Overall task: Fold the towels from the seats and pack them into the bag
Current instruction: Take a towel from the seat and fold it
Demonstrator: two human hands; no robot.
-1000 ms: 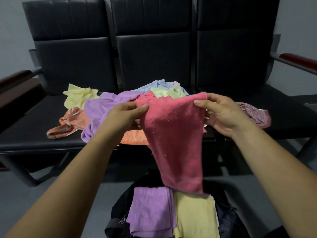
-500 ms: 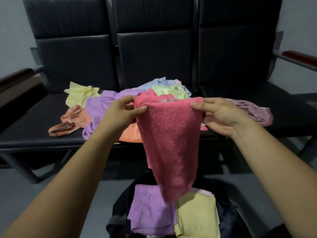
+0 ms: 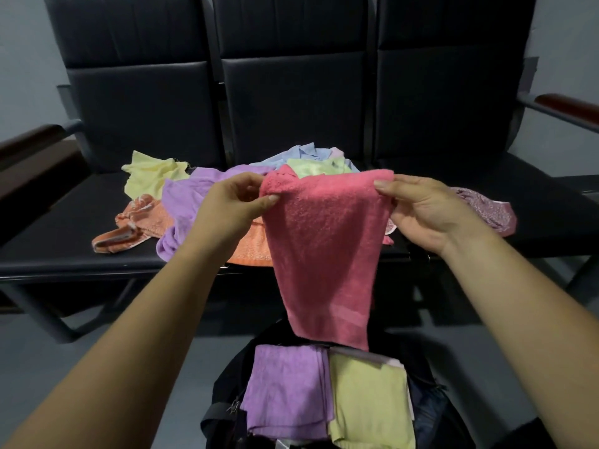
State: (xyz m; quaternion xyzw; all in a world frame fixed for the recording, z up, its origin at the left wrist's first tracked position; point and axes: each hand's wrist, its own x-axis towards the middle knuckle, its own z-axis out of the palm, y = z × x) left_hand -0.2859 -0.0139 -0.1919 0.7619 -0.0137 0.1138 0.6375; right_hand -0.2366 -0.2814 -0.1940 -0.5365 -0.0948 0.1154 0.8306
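A pink towel (image 3: pixel 324 247) hangs in the air in front of the seats. My left hand (image 3: pixel 231 205) pinches its upper left corner and my right hand (image 3: pixel 424 212) pinches its upper right corner. Its lower edge dangles just above the open black bag (image 3: pixel 227 387) on the floor. Inside the bag lie a folded purple towel (image 3: pixel 285 393) and a folded yellow-green towel (image 3: pixel 369 400) side by side. On the seats behind lies a loose pile: a purple towel (image 3: pixel 184 202), a yellow towel (image 3: pixel 152 176), an orange towel (image 3: pixel 129 228), a light blue towel (image 3: pixel 298 155) and a patterned pink cloth (image 3: pixel 486 209).
A row of three black padded seats (image 3: pixel 64 254) with backrests fills the background. Brown armrests stick out at the far left (image 3: pixel 29 140) and far right (image 3: pixel 567 108). Grey floor (image 3: pixel 81 361) surrounds the bag.
The pink towel's lower edge has risen a little above the bag. My hands have kept their pinch on the top corners and stretched the upper edge slightly wider.
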